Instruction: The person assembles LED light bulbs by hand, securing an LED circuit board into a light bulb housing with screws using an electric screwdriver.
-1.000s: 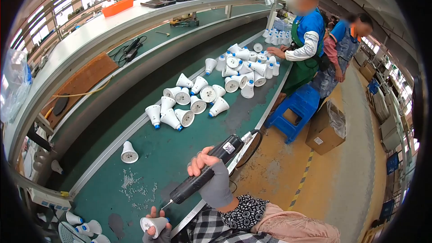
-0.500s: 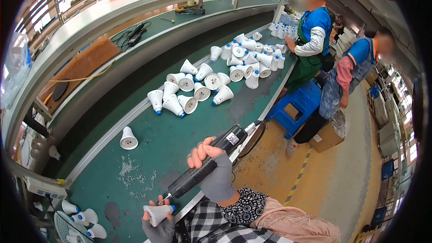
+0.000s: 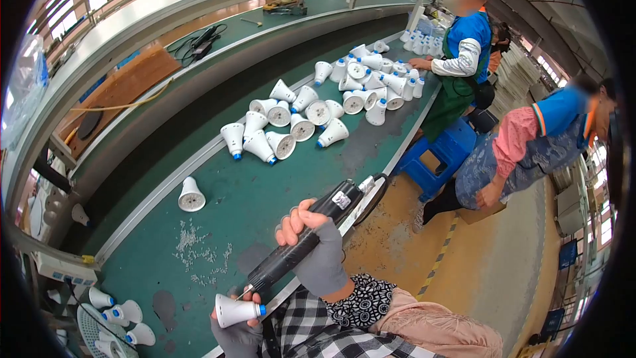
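My right hand [image 3: 321,262], in a grey fingerless glove, is wrapped round a black electric screwdriver [image 3: 281,264] that slants down to the left. Its thin bit ends close to the wide end of a white bulb housing [image 3: 235,311] with a blue cap. That housing lies sideways in my left hand [image 3: 240,341], gloved alike, the fingers curled about it and the blue cap pointing right. Small loose screws [image 3: 192,252] are scattered on the green bench top [image 3: 149,242] beyond my left hand. A single white housing [image 3: 191,197] stands past them, wide end towards me.
A large group of white housings [image 3: 318,113] covers the far bench. More lie in a basket [image 3: 93,321] at lower left, near a power strip [image 3: 66,272]. Two people stand on the right, by a blue stool [image 3: 434,159]. The screwdriver's cable [image 3: 377,205] loops over the bench edge.
The housing in my left hand has turned so its wide end sits more to the left, its side more plainly visible. The nearer person at right has bent forward. The view has shifted slightly.
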A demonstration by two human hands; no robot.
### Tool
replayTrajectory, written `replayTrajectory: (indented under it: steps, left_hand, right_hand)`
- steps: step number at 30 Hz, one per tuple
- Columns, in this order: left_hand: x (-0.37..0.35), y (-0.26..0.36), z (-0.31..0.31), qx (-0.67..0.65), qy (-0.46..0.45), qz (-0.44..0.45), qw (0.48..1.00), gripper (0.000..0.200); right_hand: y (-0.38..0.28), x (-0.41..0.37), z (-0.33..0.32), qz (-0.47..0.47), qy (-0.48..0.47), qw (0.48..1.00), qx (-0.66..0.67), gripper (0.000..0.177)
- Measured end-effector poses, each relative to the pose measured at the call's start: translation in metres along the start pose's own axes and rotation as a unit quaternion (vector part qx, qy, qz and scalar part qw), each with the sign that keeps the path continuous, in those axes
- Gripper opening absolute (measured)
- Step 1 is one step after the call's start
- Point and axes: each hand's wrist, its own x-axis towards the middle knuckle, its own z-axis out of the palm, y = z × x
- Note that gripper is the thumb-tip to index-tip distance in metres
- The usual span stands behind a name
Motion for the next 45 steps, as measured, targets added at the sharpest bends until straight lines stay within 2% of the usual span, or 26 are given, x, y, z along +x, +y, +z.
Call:
replayTrajectory:
  steps: [2,3,4,5,7,8,10,13,16,19,24,28,31,34,35,39,45]
  left_hand:
    - [0.007,-0.008,0.002,0.024,-0.009,0.031,0.999,0.058]
    - [0.008,-0.009,0.011,0.018,-0.003,0.025,1.000,0.055]
    - [0.009,-0.006,0.011,0.005,0.017,-0.004,1.000,0.055]
    - [0.008,-0.008,0.012,0.037,0.022,0.002,0.999,0.054]
    - [0.010,-0.004,0.008,0.095,0.025,0.022,0.995,0.050]
    - [0.004,-0.004,0.015,0.160,0.058,0.044,0.984,0.050]
    - [-0.002,-0.003,0.027,0.277,0.113,0.084,0.950,0.050]
    - [-0.009,0.001,0.031,0.337,0.143,0.131,0.921,0.049]
    - [-0.014,0.002,0.028,0.421,0.133,0.175,0.880,0.040]
    - [-0.015,0.000,0.030,0.473,0.148,0.188,0.848,0.044]
    - [-0.017,-0.001,0.030,0.546,0.140,0.217,0.797,0.038]
    - [-0.017,-0.005,0.023,0.597,0.140,0.241,0.753,0.037]
    - [-0.018,-0.005,0.025,0.598,0.140,0.238,0.753,0.041]
    - [-0.017,0.000,0.033,0.394,0.153,0.169,0.891,0.045]
    - [-0.015,0.000,0.028,0.361,0.145,0.155,0.908,0.046]
    - [-0.013,-0.001,0.023,0.309,0.126,0.130,0.934,0.045]
    - [-0.013,-0.004,0.025,0.311,0.127,0.132,0.933,0.042]
  right_hand:
    - [-0.002,0.002,-0.001,-0.043,-0.041,0.997,-0.050,0.010]
    - [0.001,0.002,-0.004,-0.042,-0.060,0.995,-0.073,0.011]
    - [0.001,0.007,-0.012,-0.078,-0.101,0.981,-0.149,0.014]
    - [0.000,0.005,-0.011,-0.082,-0.096,0.984,-0.128,0.014]
    - [-0.005,0.000,-0.007,-0.032,-0.094,0.995,-0.030,0.011]
    - [-0.006,-0.004,-0.007,-0.018,-0.096,0.995,0.010,0.011]
    - [-0.002,-0.015,-0.001,-0.054,-0.093,0.994,-0.015,0.015]
    - [0.003,-0.026,-0.001,-0.076,-0.135,0.988,-0.026,0.018]
    - [0.008,-0.035,-0.002,-0.109,-0.157,0.978,-0.083,0.020]
    - [0.015,-0.042,-0.001,-0.132,-0.164,0.974,-0.087,0.022]
    - [0.017,-0.050,0.001,-0.122,-0.226,0.962,-0.098,0.019]
    - [0.018,-0.050,-0.005,-0.146,-0.256,0.948,-0.119,0.024]
    - [0.018,-0.051,-0.006,-0.143,-0.277,0.942,-0.127,0.027]
    - [0.014,-0.051,-0.005,-0.154,-0.257,0.947,-0.116,0.026]
    - [0.012,-0.049,-0.005,-0.158,-0.249,0.950,-0.108,0.025]
    - [0.007,-0.047,-0.002,-0.151,-0.224,0.955,-0.121,0.016]
    - [0.006,-0.048,-0.005,-0.144,-0.225,0.955,-0.130,0.016]
